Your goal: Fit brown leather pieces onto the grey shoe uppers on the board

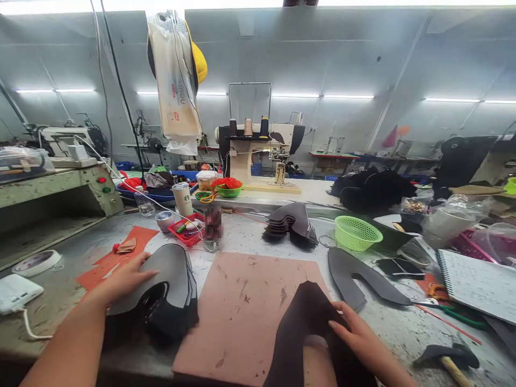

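From the head camera, we looked down on a cluttered workbench point(250, 228) whose centre was taken by a pinkish cutting mat point(242, 306), our landmark for everything else.

Our left hand point(129, 277) lay flat, fingers spread and relaxed, on top of a stack of dark shoe-upper pieces point(169, 293) just left of the mat; it pressed the stack rather than gripping it. Our right hand point(357, 333) rested on a single dark upper piece point(300, 322) lying over the mat's near right corner, fingers curled lightly on its edge; we could not tell whether they pinched it.

Behind the mat, a red tray point(186, 230) held small items too blurred to name, beside a white coffee cup point(183, 198) with its lid on. Further back, a green bowl point(228, 188) carried red material. Behind and right of the mat, a light green mesh basket point(357, 232) stood with nothing visible inside it, near a fanned pile of dark cut pieces point(290, 221). Right of the mat lay another grey upper piece point(355, 277), a spiral notebook point(479, 282) and, at the near edge, a hammer point(447, 357).

A sewing machine point(258, 148) with thread spools stood well behind the mat, and a bag with a yellow cap point(177, 70) hung above.
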`<state>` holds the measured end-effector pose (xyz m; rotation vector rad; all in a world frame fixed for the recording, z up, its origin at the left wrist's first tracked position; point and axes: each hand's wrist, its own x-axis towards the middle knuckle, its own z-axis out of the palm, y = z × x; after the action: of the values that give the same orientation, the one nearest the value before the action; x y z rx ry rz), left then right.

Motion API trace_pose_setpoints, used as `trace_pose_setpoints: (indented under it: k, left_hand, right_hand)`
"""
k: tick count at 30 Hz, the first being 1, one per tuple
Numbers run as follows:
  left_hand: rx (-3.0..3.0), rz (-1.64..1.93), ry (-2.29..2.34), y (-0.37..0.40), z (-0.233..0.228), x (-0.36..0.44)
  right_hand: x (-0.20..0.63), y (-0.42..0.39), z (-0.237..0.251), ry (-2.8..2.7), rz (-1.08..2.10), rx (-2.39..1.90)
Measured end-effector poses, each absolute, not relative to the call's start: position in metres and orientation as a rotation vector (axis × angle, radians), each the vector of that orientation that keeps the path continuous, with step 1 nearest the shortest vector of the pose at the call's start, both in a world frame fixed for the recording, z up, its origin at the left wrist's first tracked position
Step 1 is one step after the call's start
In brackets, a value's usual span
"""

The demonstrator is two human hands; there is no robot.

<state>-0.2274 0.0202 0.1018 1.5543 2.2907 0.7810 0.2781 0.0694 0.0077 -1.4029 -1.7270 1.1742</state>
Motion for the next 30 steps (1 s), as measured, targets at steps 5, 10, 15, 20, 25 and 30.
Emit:
trace_pose_setpoints:
  k: [5,10,15,20,25,30]
  left_hand:
    - [1.312,0.908,1.722,0.022,0.134,-0.145]
    - [1.685,0.806,1.691,0.065,0.06,-0.057]
    - [2.097,0.429,1.604,0.064,-0.006,-0.02]
    - [2.185,0.46,1.631,0.056,-0.005,-0.021]
    - [1.628,0.974,1.04,0.047,0.049,-0.006]
    - [1.072,0.925,1.158,0.04,0.063,0.004]
  right_hand:
    - [0.3,0.073,0.031,-1.779,0.701,-1.473]
    - [0.301,0.07,0.07,-1.907,0.14,-1.499]
    - [0.284,0.063,0.09,-2.097,-0.028,-1.377]
    - [0.255,0.046,0.109,-2.385,0.414,-1.014]
    - [0.232,0.055,0.118,-2.3,0.949,-0.746]
    - [0.206,0.096,0.068,-2.028,1.357,-0.946]
